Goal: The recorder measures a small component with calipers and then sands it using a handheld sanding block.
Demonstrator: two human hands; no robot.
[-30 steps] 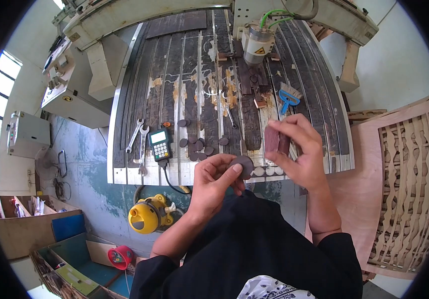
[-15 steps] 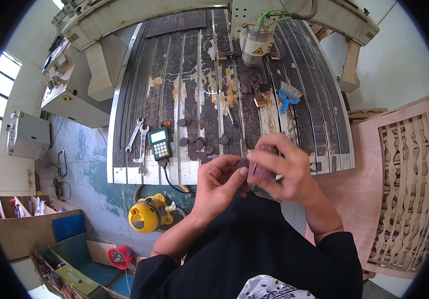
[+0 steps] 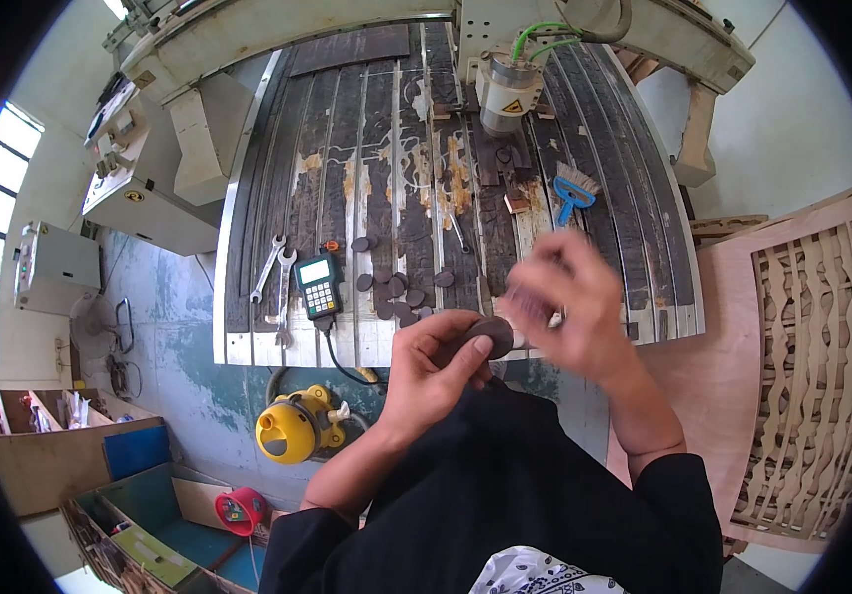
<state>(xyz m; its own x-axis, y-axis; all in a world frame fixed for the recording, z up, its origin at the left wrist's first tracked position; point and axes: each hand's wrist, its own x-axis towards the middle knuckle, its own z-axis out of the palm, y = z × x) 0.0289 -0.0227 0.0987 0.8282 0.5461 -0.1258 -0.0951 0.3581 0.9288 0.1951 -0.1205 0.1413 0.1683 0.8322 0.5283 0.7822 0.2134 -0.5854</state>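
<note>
Left hand (image 3: pixel 433 368): pinches disc (image 3: pixel 493 339), thumb on its face.
Right hand (image 3: pixel 581 309): motion-blurred, closed round reddish block (image 3: pixel 527 308); exact finger placement can't tell.
Disc: held at table's (image 3: pixel 248 348) near edge, just beside block.
Loose discs (image 3: pixel 415 297): on table, near pendant (image 3: pixel 318 287).
Handling: probably best disc steady, thumb clear, pressure even.

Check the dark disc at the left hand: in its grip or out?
In: the left hand pinches the dark disc, thumb across its face, the other fingers partly hidden behind it.
</note>
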